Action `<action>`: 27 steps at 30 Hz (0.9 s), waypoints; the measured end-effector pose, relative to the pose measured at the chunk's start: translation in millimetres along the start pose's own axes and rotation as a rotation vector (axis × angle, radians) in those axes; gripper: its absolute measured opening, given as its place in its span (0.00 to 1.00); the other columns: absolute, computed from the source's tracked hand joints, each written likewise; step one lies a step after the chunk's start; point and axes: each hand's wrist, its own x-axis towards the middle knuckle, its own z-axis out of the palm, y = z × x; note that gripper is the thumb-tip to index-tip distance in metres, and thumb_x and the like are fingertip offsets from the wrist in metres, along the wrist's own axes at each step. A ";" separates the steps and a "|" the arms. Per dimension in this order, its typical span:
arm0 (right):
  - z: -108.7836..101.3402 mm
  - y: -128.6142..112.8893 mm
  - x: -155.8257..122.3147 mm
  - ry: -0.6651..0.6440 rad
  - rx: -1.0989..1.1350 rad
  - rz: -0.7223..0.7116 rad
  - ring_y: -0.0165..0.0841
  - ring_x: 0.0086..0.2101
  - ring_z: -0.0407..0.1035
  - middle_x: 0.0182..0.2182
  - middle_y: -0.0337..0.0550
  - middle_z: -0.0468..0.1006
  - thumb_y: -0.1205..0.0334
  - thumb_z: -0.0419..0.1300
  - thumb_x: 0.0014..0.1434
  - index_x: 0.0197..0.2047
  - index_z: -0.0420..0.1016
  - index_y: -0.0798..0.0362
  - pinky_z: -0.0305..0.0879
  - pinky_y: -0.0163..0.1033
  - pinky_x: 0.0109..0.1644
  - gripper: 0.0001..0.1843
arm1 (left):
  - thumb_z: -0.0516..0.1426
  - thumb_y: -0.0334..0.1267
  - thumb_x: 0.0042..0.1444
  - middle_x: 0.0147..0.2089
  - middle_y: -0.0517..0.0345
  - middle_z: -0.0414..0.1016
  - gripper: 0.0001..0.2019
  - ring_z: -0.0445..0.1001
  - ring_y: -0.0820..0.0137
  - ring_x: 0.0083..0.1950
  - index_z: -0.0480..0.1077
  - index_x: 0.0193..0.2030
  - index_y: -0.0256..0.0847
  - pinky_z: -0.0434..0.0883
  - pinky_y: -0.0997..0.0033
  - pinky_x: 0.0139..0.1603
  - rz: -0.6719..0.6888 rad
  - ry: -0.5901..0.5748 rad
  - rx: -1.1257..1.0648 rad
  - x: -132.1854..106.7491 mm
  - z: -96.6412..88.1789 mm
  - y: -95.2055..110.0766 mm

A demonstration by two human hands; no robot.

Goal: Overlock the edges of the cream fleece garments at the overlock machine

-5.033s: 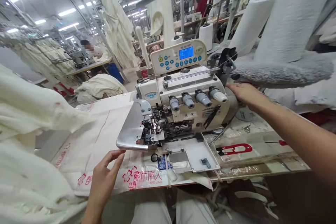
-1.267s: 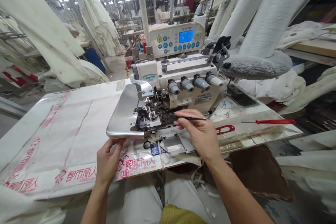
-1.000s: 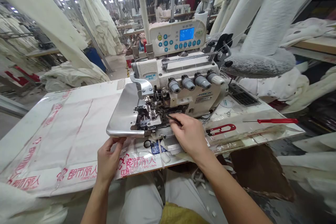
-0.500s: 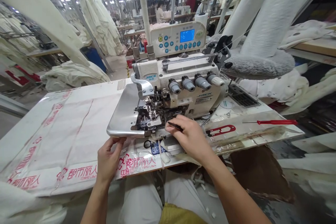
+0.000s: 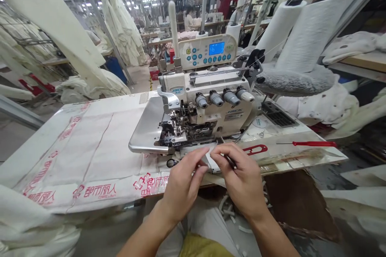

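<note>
A cream overlock sewing machine [image 5: 217,104] stands on the table, its looper area open at the front. My left hand [image 5: 183,180] reaches to the white front cover [image 5: 211,161] just below the loopers, fingers together on its edge and thumb underneath. My right hand [image 5: 241,176] is right beside it, fingertips pinched near the same edge, with a thin dark tool [image 5: 231,163] held against the palm. The fingertips of both hands almost meet.
Red thread snips [image 5: 255,149] and a red-handled screwdriver [image 5: 313,143] lie to the right. The table [image 5: 90,144] is covered by plastic sheet with red print. Large white thread cones [image 5: 307,34] and grey fluffy fabric [image 5: 295,82] are behind; cream fabric [image 5: 30,217] piles at left.
My left hand left the steel plate's front edge and moved right to the front cover. My right hand drew back from the loopers with the thin tool.
</note>
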 end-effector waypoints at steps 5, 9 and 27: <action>-3.4 5.8 2.0 0.032 -0.017 0.031 0.27 0.29 0.65 0.30 0.36 0.73 0.63 0.58 0.59 0.34 0.74 0.50 0.60 0.32 0.32 0.04 | 0.57 0.35 0.58 0.28 0.60 0.74 0.06 0.72 0.74 0.31 0.72 0.30 0.39 0.68 0.78 0.35 -0.271 0.111 -0.184 -1.7 7.6 -9.5; 25.1 28.2 32.8 0.043 -0.333 -0.018 0.29 0.30 0.68 0.32 0.39 0.76 0.65 0.58 0.57 0.39 0.78 0.49 0.59 0.34 0.33 0.09 | 0.56 0.36 0.59 0.28 0.60 0.74 0.07 0.72 0.74 0.30 0.72 0.30 0.39 0.67 0.77 0.34 -0.366 0.160 -0.208 -27.4 3.9 -22.5; 84.5 38.5 50.0 0.188 -0.617 0.078 0.33 0.30 0.69 0.32 0.41 0.77 0.67 0.56 0.53 0.31 0.76 0.51 0.56 0.36 0.34 0.07 | 0.57 0.32 0.57 0.28 0.62 0.74 0.05 0.72 0.75 0.31 0.72 0.31 0.40 0.67 0.79 0.34 -0.297 0.123 -0.201 -33.0 -2.0 -42.3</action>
